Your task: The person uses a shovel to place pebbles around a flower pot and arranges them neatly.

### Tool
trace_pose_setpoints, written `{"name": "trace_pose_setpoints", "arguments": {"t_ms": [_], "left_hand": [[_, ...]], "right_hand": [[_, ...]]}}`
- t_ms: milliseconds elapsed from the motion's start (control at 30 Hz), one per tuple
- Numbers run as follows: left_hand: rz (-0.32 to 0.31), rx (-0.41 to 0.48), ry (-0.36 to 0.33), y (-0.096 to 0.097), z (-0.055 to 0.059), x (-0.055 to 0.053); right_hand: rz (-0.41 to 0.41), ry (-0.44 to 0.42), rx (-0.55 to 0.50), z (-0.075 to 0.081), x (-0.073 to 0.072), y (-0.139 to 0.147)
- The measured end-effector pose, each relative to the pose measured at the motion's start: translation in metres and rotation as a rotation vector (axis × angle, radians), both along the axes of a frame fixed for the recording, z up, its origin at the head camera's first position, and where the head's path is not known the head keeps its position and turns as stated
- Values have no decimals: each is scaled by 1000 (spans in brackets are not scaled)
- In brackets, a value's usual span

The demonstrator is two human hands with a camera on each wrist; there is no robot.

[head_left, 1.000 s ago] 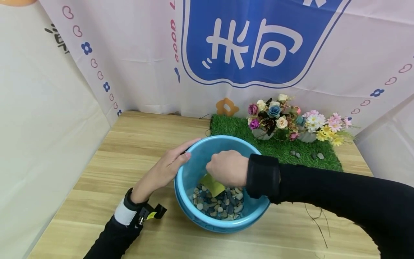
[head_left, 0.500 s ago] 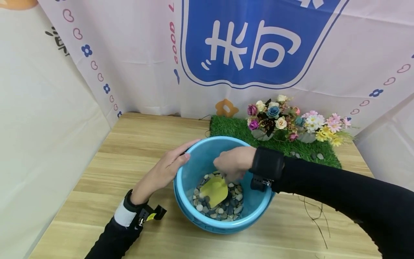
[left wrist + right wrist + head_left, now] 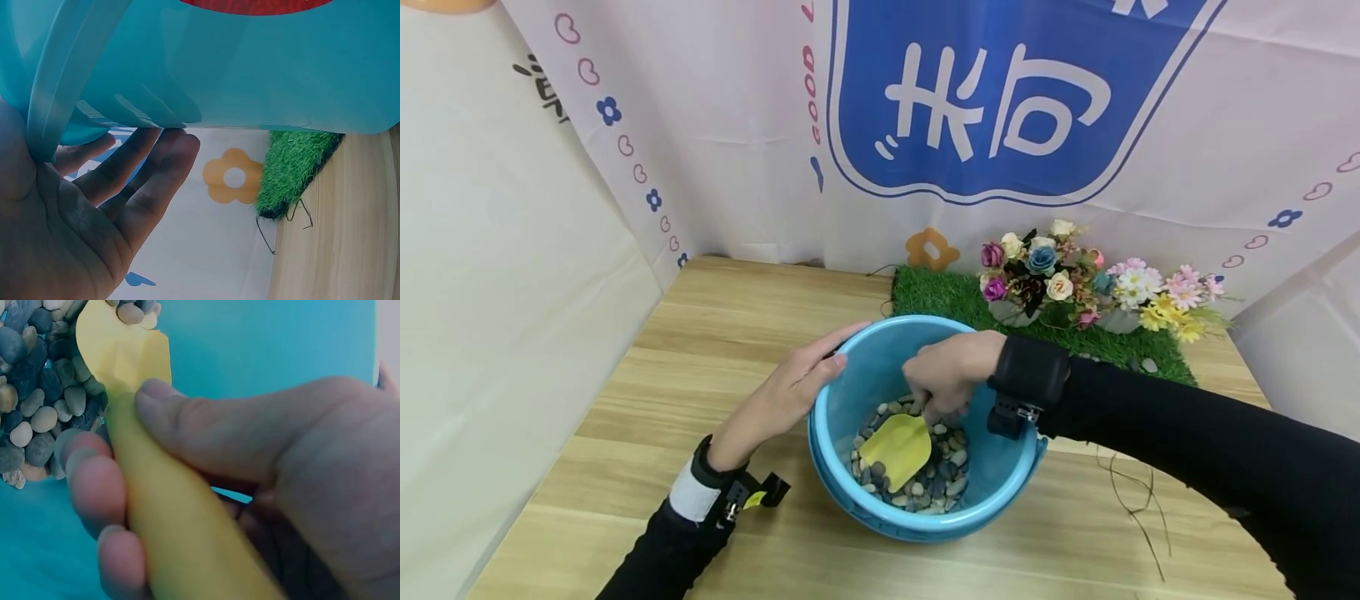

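Observation:
A blue bucket point(image 3: 844, 492) stands on the table with several pebbles point(image 3: 953, 483) over its bottom. Inside it, my right hand point(image 3: 951, 371) grips a yellow shovel point(image 3: 901, 450) by its handle, thumb laid along the top and fingers wrapped underneath. The shovel's blade point(image 3: 122, 353) lies on the pebbles, with a few stones at its front edge. My left hand point(image 3: 790, 387) holds the bucket at its left rim. In the left wrist view, the left fingers point(image 3: 159, 187) reach along the bucket's outer wall, and the thumb's tip is hidden behind the rim.
Behind the bucket lies a green artificial grass mat point(image 3: 936, 287). On it stand two pots of artificial flowers, one with roses point(image 3: 1045, 275) and one with daisies point(image 3: 1157, 292), and a few loose stones point(image 3: 1148, 365). Thin dark strings point(image 3: 1138, 508) lie on the table at right.
My right hand has shifted right and the wrist has turned, tipping the shovel so its blade shows flatter on the pebbles. My left hand keeps its hold on the rim.

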State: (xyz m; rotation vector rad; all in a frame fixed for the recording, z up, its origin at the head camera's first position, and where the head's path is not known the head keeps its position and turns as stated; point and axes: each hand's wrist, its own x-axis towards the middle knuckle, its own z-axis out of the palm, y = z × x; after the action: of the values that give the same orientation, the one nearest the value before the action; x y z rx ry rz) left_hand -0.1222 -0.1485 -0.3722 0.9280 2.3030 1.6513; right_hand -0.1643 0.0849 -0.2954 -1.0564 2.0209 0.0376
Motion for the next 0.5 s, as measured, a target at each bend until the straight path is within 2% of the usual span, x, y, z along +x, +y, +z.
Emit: {"name": "trace_pose_setpoints", "arguments": {"t_ms": [233,500], "left_hand": [[-5,-1,-1,1,0,0],[-15,19,-17,1,0,-1]], "right_hand": [[-5,-42,-2,4,-3,3],[36,-81,-26,8,-4,3]]}}
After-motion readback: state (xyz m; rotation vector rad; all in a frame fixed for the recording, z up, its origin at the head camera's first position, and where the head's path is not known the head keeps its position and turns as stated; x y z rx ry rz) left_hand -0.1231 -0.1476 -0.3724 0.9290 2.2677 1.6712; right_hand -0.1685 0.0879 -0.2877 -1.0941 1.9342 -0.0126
